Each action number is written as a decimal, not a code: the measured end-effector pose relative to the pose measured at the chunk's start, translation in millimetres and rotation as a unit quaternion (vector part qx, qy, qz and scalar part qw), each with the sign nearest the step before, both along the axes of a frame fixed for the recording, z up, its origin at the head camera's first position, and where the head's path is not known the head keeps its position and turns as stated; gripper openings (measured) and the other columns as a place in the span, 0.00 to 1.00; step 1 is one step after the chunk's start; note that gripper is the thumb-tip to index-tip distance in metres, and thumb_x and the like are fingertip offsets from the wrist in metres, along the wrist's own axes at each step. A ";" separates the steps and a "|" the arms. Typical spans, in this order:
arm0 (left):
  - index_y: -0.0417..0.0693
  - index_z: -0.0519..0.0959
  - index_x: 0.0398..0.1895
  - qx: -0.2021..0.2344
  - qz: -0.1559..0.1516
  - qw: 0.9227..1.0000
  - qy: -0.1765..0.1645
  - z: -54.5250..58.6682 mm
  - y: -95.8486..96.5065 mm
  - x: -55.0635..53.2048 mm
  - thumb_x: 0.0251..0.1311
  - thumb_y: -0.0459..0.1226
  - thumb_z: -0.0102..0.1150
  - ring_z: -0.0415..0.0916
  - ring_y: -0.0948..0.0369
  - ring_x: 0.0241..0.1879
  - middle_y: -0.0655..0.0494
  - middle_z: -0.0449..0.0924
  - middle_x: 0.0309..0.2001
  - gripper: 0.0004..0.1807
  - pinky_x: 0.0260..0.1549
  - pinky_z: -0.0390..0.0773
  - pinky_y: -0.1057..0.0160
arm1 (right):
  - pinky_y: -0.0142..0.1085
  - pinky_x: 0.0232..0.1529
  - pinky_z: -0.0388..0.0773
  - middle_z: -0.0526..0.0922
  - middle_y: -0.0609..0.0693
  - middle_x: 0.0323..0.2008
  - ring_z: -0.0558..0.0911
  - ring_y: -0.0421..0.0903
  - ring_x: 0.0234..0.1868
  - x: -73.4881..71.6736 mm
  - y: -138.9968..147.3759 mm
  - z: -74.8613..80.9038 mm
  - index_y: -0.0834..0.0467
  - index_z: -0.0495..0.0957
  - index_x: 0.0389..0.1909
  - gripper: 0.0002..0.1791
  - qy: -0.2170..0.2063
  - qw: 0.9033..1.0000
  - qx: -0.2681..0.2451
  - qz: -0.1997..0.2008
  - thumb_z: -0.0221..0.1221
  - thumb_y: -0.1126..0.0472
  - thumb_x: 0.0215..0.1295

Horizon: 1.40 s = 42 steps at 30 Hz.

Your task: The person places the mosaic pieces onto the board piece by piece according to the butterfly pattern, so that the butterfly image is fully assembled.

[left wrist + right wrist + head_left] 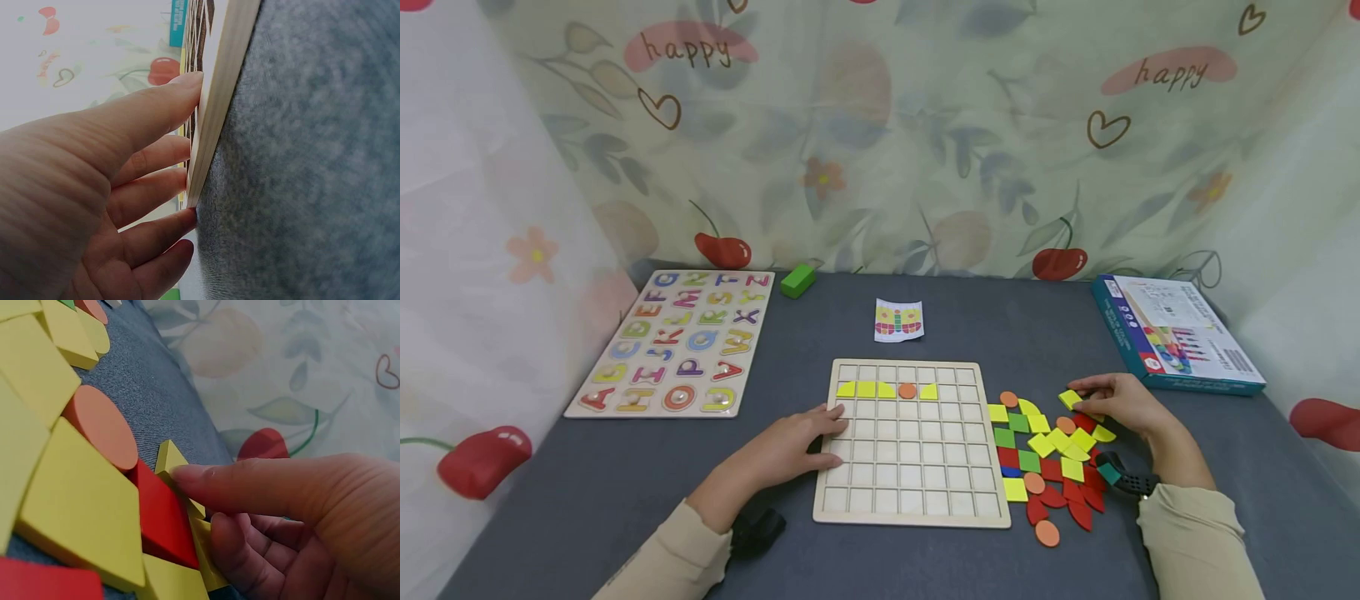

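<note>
Probably picking up: pinching 1 yellow tile (1069, 400) in the nearly closed grip of the right hand (1124, 402), around 2:30 from the board (910, 455). Touching the 9 o'clock edge with the loosely spread left hand (784, 450). Likely next: lift, carry toward 9 o'clock.

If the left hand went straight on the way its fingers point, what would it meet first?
The wooden grid board, whose left edge the left hand touches. Whether it would push the side or slide over the top is unclear.
</note>
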<state>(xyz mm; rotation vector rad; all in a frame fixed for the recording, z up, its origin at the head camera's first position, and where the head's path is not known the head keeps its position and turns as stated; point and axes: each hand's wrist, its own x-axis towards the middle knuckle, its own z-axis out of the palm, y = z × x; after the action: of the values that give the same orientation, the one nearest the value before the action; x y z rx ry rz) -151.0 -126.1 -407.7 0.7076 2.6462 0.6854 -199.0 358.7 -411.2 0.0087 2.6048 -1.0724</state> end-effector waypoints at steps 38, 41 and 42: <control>0.47 0.70 0.63 0.003 -0.010 1.000 0.008 -2.9 -1.4 0.4 0.56 0.47 0.62 0.53 0.51 0.71 0.54 0.61 0.69 0.31 0.65 0.61 0.48 | 0.34 0.41 0.82 0.82 0.53 0.38 0.81 0.44 0.35 -28.1 -78.0 16.2 0.67 0.73 0.48 0.19 0.019 0.993 -0.107 0.043 0.58 0.57 0.64; 0.47 0.70 0.63 0.003 -0.010 1.000 0.007 -2.2 -1.7 0.1 0.56 0.46 0.62 0.53 0.51 0.71 0.53 0.60 0.69 0.31 0.65 0.61 0.48 | 0.35 0.41 0.82 0.82 0.53 0.36 0.81 0.44 0.34 -30.8 -89.7 19.1 0.68 0.74 0.47 0.19 0.019 0.991 -0.118 0.053 0.58 0.57 0.64; 0.47 0.70 0.63 0.003 -0.009 1.000 0.007 -2.0 -1.8 0.0 0.56 0.46 0.62 0.53 0.51 0.71 0.53 0.60 0.69 0.31 0.65 0.60 0.48 | 0.35 0.41 0.82 0.82 0.53 0.36 0.81 0.44 0.34 -31.9 -93.8 19.3 0.68 0.74 0.47 0.19 0.019 0.991 -0.122 0.057 0.58 0.57 0.64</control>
<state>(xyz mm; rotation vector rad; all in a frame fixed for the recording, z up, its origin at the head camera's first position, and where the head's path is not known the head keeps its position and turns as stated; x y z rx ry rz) -151.0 -127.9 -409.7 0.7399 2.6478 0.6863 -230.9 265.0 -391.9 -0.2154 2.4564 -1.3513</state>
